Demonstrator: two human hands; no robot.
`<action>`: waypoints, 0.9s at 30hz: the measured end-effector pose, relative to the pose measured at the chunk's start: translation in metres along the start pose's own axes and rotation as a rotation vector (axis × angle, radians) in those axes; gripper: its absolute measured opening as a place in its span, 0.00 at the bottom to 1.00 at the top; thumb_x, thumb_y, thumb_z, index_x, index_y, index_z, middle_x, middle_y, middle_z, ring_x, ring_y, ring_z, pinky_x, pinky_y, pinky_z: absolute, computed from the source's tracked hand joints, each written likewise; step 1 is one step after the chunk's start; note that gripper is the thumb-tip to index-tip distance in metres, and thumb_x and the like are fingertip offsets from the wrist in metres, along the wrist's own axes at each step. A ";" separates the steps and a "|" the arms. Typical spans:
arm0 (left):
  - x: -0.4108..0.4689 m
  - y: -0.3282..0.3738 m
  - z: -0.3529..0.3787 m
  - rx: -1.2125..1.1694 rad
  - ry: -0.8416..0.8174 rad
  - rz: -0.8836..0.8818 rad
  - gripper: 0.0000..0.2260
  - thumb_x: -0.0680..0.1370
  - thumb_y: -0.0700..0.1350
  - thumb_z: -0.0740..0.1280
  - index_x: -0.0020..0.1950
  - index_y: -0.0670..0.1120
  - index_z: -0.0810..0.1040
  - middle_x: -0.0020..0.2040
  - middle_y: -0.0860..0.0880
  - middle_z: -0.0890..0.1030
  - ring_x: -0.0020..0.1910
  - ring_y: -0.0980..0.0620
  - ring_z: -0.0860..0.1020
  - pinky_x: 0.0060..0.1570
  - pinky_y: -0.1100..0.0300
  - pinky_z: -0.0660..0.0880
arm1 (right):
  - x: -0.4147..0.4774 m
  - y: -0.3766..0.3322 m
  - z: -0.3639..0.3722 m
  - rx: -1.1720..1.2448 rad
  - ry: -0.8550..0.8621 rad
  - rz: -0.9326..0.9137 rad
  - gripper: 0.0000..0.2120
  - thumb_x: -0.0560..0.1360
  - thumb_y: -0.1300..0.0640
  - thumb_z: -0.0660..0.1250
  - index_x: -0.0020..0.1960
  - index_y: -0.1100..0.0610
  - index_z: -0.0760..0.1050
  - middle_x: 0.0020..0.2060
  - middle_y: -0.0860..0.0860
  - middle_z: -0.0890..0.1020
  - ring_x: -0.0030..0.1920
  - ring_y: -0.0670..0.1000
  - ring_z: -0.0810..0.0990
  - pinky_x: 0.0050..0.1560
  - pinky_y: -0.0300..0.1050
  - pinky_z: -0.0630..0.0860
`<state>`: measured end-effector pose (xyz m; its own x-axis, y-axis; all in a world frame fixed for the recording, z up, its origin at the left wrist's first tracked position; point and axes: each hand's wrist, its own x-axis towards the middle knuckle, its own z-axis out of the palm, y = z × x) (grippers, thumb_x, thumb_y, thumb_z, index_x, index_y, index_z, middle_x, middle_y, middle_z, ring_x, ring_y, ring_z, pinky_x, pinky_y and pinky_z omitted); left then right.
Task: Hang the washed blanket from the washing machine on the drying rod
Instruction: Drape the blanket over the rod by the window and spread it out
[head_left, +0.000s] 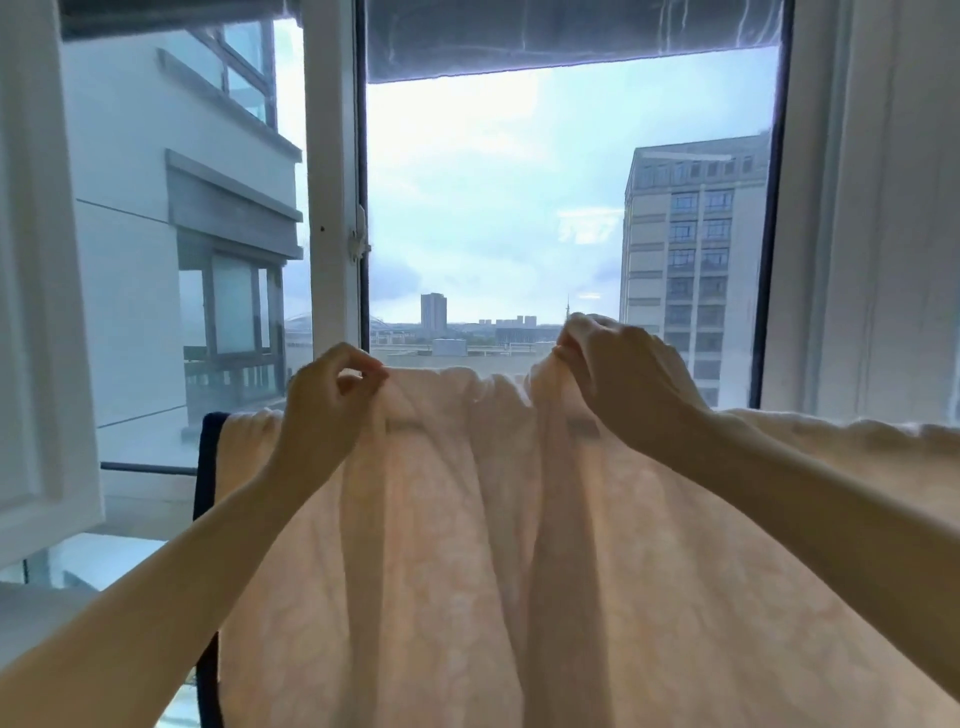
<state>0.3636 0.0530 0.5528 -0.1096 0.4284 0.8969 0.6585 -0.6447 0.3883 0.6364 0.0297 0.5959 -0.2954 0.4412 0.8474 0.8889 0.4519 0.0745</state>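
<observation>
A pale peach blanket (452, 545) hangs in folds across the lower half of the view, in front of an open window. My left hand (327, 400) pinches its bunched top edge left of centre. My right hand (618, 374) grips the top edge further right and lifts it slightly higher. The fabric between the two hands is gathered into ripples. To the right the blanket's top edge runs level toward the frame's side. A thin dark rod (148, 468) shows at the left; behind the blanket it is hidden.
A dark navy cloth edge (205, 467) hangs beside the blanket's left side. The white window frame post (332, 208) stands behind my left hand, a white opened sash (41, 312) at far left, a white curtain (883, 234) at right. Buildings lie outside.
</observation>
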 end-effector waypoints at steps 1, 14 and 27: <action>0.000 -0.007 -0.004 0.042 -0.037 0.018 0.01 0.77 0.43 0.68 0.46 0.47 0.78 0.39 0.58 0.79 0.39 0.62 0.78 0.39 0.76 0.73 | -0.001 -0.002 0.002 -0.007 -0.019 0.003 0.08 0.81 0.53 0.59 0.46 0.54 0.74 0.38 0.47 0.79 0.35 0.48 0.78 0.39 0.45 0.76; -0.011 -0.054 -0.042 0.265 -0.317 0.171 0.16 0.79 0.56 0.58 0.55 0.49 0.81 0.42 0.63 0.77 0.36 0.72 0.74 0.36 0.77 0.67 | 0.004 -0.078 0.044 0.005 -0.298 -0.061 0.15 0.80 0.44 0.58 0.45 0.54 0.76 0.36 0.49 0.80 0.35 0.50 0.79 0.42 0.48 0.78; -0.025 -0.108 -0.083 0.438 -0.091 -0.206 0.22 0.80 0.55 0.62 0.70 0.47 0.70 0.70 0.46 0.71 0.67 0.44 0.71 0.64 0.47 0.69 | 0.025 -0.105 0.065 -0.182 -0.234 -0.196 0.10 0.80 0.55 0.59 0.43 0.54 0.76 0.30 0.47 0.72 0.30 0.51 0.73 0.34 0.43 0.66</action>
<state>0.2331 0.0596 0.5061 -0.2184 0.5849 0.7811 0.8832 -0.2220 0.4131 0.5132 0.0439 0.5752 -0.5199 0.5346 0.6662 0.8491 0.4089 0.3344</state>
